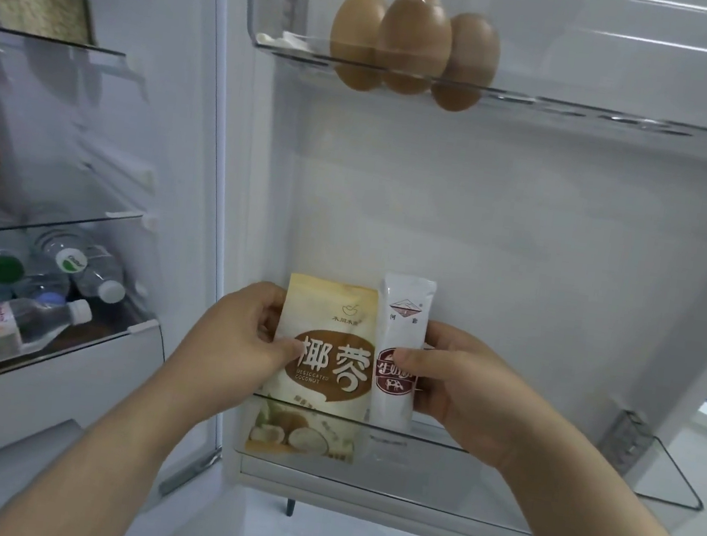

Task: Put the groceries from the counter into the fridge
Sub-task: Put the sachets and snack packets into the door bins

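Head view: I see the coconut bag (323,367) and white pouch (399,350) standing side by side in the door bin (428,469). My left hand (239,336) pinches the bag, my right hand (463,392) the pouch, thumbs in front, fingers behind.

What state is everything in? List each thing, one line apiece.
fridge door, open.
coconut packet, upright in the door bin, gripped by the left hand.
white sachet, upright beside it, pinched by the right hand.
eggs, standing in the upper door rack.
front bottle, lying on an inner shelf.
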{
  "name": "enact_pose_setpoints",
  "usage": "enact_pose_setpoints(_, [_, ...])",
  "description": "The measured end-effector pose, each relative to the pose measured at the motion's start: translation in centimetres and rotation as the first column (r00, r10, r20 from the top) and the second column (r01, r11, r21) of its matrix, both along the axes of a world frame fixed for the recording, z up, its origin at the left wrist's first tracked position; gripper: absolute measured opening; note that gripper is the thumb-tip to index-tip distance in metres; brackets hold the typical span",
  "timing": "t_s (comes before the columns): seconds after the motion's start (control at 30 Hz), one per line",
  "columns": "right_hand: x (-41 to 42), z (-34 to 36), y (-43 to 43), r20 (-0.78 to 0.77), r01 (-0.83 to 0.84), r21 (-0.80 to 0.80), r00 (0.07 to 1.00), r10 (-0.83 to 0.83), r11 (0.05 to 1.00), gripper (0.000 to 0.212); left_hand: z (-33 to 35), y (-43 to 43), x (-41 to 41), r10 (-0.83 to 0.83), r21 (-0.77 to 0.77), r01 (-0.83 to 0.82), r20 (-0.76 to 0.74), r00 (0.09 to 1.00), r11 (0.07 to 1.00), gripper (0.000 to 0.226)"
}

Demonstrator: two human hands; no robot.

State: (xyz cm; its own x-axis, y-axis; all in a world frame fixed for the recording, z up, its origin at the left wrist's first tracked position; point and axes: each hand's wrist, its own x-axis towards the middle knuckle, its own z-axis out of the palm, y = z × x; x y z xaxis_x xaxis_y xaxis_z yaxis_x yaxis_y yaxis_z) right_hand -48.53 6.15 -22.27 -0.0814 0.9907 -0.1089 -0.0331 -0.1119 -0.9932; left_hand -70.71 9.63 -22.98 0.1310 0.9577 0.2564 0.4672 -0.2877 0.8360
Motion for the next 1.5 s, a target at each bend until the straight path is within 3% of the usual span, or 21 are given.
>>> enact_pose_setpoints(0.17, [0.2, 0.0, 0.3, -0.011, -0.014, -0.085, 1.000, 0.014, 0.996, 0.028, -0.9, -0.4, 0.0, 0.156, 0.131, -0.149, -0.048, 0.987, 0.980, 0.018])
enact_pose_setpoints(0.4, [0.0, -0.2, 0.4, 0.033, -0.029, -0.164, 0.999, 0.035, 0.986, 0.025, -1.8, -0.3, 0.3, 0.242, 0.188, -0.230, -0.045, 0.969, 0.955, 0.030])
enact_pose_setpoints(0.53, [0.0, -0.4, 0.7, 0.080, 0.002, -0.200, 0.997, 0.014, 0.980, 0.033, -2.0, 0.0, 0.2, 0.290, 0.247, -0.262, -0.085, 0.953, 0.933, 0.012])
enact_pose_setpoints(0.77, [-0.2, -0.9, 1.5, -0.007, 0.014, -0.247, 1.000, -0.016, 0.969, 0.038, -2.2, -0.4, 0.4, 0.299, 0.269, -0.260, -0.112, 0.948, 0.927, 0.021])
enact_pose_setpoints(1.0, [-0.3, -0.5, 1.4, 0.134, 0.023, -0.287, 0.991, 0.016, 0.958, 0.028, -2.5, -0.4, 0.5, 0.356, 0.367, -0.272, -0.182, 0.917, 0.889, 0.029])
enact_pose_setpoints(1.5, [-0.7, -1.1, 2.1, -0.009, -0.037, -0.311, 0.999, 0.036, 0.950, 0.035, -3.3, 0.6, -0.2, 0.261, 0.357, -0.197, -0.140, 0.955, 0.913, 0.028])
